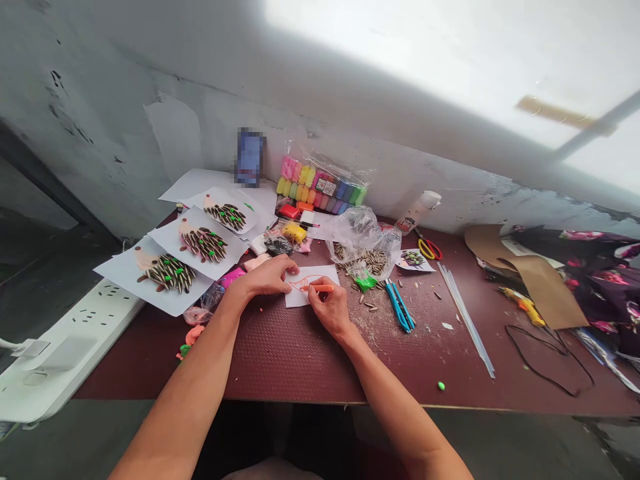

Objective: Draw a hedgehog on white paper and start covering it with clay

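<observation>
My right hand (331, 307) is closed around an orange pen (323, 289), its tip on a small white sheet of paper (300, 300). An orange curved outline with scalloped lines shows on that sheet. My left hand (270, 275) rests at the sheet's left edge, finger and thumb apart, holding nothing. To the right of the sheet, striped sunflower seeds (367, 257) lie in and around a transparent plastic bag (357, 227). A blue utility knife (399, 307) lies beside them. Left of my left arm are paper sheets bearing seed-covered hedgehog figures (170, 272) with green bits.
Packs of coloured clay (320, 187) lean by the wall. A white spray bottle (419, 210), scissors (430, 249), translucent glue sticks (465, 320) and a yellow glue gun (525, 307) with its cord are on the right. A white power strip (75, 347) sits at the left.
</observation>
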{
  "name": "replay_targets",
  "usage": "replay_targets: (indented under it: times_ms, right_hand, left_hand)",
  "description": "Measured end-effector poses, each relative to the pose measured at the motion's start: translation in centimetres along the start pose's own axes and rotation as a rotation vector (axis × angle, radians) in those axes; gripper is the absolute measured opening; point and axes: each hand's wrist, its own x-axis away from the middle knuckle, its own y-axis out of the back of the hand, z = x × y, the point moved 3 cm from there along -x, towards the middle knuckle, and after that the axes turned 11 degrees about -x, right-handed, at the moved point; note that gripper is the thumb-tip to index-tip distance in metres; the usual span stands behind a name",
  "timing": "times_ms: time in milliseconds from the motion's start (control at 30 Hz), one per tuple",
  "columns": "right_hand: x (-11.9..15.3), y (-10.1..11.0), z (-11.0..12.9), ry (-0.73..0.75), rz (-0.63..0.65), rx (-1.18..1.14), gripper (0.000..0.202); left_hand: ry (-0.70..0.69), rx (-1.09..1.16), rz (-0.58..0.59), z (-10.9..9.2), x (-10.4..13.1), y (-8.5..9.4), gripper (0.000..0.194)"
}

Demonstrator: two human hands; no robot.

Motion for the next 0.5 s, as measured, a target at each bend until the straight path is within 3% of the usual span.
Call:
replay_targets:
  times_ms: [500]
  right_hand:
    - [0.04,0.14,-0.15,-0.004,-0.019,-0.013,0.020]
  left_hand:
    - [-0.006,-0.021,0.017,-0.25,0.10,0.17,0.045]
